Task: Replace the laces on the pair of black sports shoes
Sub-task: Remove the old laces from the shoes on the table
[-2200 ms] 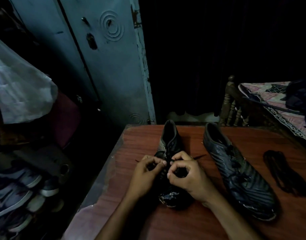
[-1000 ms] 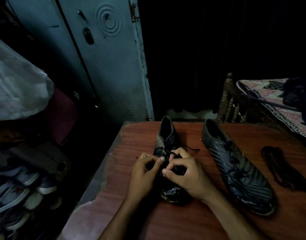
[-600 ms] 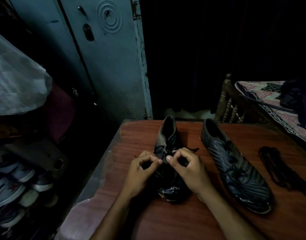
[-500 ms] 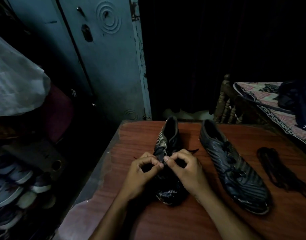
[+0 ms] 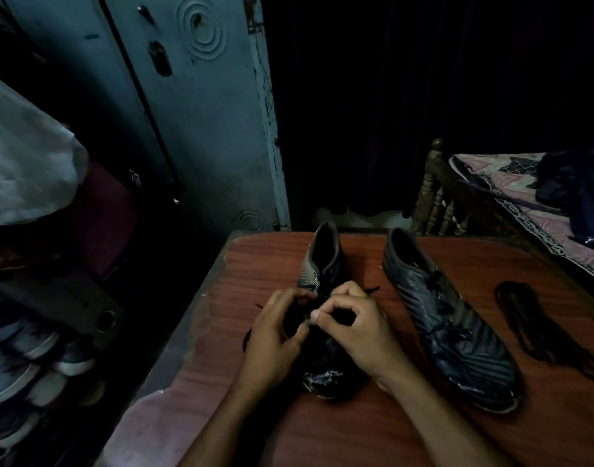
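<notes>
Two black sports shoes stand on a reddish wooden table (image 5: 373,429). The left shoe (image 5: 322,261) points toward me and both my hands work over its middle. My left hand (image 5: 275,338) and my right hand (image 5: 356,328) each pinch a thin black lace (image 5: 373,290) at the eyelets, fingertips nearly touching. The lace ends stick out to both sides of the hands. The right shoe (image 5: 450,325) lies laced beside them, untouched. A loose bundle of black laces (image 5: 541,328) rests on the table at the right.
The table's left edge (image 5: 187,328) drops to a dark floor with several shoes (image 5: 29,362) on a rack. A blue metal cupboard (image 5: 194,112) stands behind. A bed with a patterned cover (image 5: 511,193) and a wooden rail (image 5: 437,197) is at the right.
My hands have stayed over the left shoe, with small finger moves along the lace; my fingertips have come a little lower on the shoe. The right shoe and loose laces have not moved.
</notes>
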The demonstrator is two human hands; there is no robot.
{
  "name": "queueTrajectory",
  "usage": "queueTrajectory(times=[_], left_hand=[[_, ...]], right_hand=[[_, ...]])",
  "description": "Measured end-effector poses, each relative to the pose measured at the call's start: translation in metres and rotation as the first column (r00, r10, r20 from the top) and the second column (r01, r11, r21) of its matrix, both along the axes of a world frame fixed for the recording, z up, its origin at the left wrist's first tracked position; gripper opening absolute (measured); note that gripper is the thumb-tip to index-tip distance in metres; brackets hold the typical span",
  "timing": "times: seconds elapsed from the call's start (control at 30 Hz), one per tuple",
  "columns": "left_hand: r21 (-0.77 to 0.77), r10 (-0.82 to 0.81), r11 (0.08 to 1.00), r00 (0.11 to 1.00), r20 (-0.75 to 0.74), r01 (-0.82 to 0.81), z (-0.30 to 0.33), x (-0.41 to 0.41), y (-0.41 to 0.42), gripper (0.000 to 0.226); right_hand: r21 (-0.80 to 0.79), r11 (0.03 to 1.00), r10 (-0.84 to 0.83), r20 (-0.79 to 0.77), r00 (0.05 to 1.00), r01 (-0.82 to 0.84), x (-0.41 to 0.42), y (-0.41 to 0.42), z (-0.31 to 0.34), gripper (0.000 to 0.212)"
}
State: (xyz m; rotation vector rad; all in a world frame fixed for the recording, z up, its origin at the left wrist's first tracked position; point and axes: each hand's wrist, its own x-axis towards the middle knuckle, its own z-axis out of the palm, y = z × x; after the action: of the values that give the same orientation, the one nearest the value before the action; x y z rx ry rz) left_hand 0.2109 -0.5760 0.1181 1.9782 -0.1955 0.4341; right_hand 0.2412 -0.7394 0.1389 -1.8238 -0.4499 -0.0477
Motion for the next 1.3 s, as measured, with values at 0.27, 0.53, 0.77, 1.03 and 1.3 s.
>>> queueTrajectory(times=[0.27,0.53,0.77,1.03,1.3], left_hand=[[0.000,0.145,0.989,0.983,0.112,-0.145,0.002,0.001,0.000,0.011],[-0.386,0.086,0.916,0.994,-0.064,-0.104,-0.001,-0.004,-0.002,0.014],[-0.573,0.079,0.811,0.993,-0.093,-0.118,0.003,-0.002,-0.002,0.023],[-0.644,0.097,0.750,0.988,-0.119,-0.151,0.006,0.000,0.002,0.014],[-0.595,0.034,0.799,0.994,-0.107,-0.092,0.005,-0.001,-0.002,0.019]], right_hand=[[0.158,0.976,0.149,0.008,0.989,-0.148,-0.003,0.000,0.002,0.025],[0.276,0.940,-0.184,-0.085,0.979,0.201,0.011,-0.001,-0.012,0.018],[0.086,0.975,-0.211,0.060,0.976,0.205,0.013,-0.001,-0.016,0.026],[0.143,0.969,-0.205,-0.005,0.979,0.204,0.011,0.001,-0.013,0.019],[0.185,0.950,-0.254,-0.024,0.967,0.254,0.009,0.002,-0.013,0.020]])
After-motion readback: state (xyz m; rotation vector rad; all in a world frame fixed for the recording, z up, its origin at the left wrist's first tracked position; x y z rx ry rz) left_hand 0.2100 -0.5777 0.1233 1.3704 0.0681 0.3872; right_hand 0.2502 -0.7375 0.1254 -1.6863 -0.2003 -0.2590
